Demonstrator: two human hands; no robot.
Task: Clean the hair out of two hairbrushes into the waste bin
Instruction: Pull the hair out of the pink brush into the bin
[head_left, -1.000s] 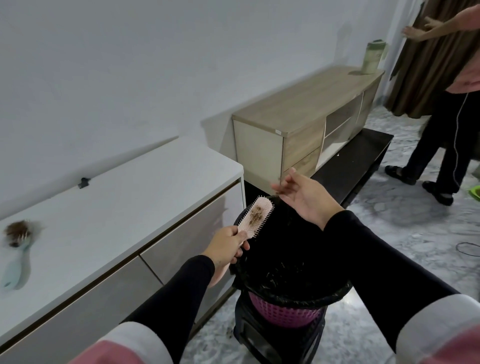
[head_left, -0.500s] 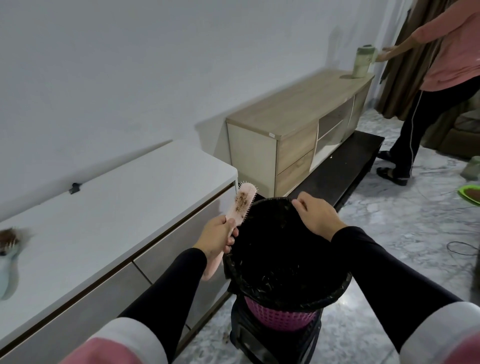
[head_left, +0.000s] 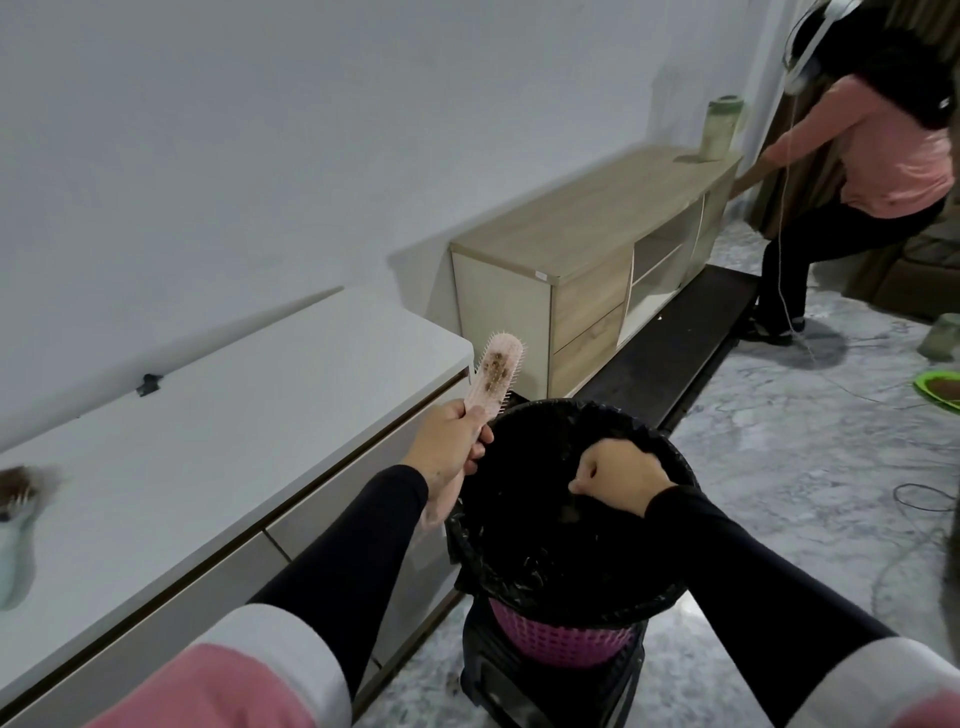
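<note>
The tabletop (head_left: 218, 441) carries the second brush (head_left: 15, 525), untouched and full of hair. Over the bin (head_left: 566, 639) the right hand (head_left: 618, 480) hangs, fingers curled, contents unclear. The left hand (head_left: 452, 449) grips the pink brush (head_left: 132, 371), partly cleaned.

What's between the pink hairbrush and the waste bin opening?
Nothing visible blocks it. The pink hairbrush, held by the left hand, is beside the waste bin rim; only the right hand hangs over the opening.
</note>
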